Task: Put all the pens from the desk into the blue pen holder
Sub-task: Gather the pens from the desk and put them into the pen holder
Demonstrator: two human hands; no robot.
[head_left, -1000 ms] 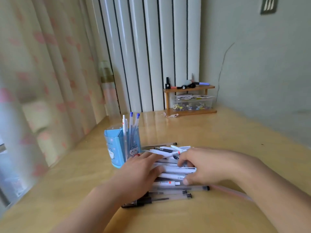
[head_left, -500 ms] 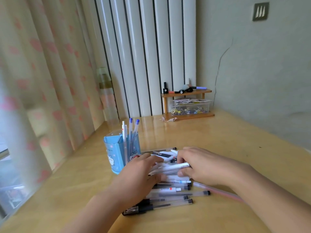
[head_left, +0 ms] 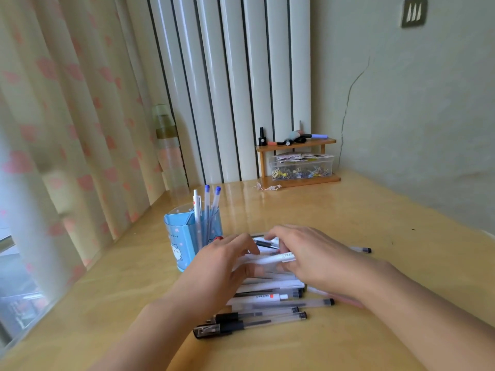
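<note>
White pens (head_left: 263,259) between both hands (head_left: 308,253)

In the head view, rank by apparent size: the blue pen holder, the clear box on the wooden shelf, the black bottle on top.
1. Blue pen holder, though it's nearer the camera
2. Clear box
3. Black bottle

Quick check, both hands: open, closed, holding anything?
Left hand: closed on a bundle of white pens.
Right hand: closed on the same bundle of white pens.
</note>
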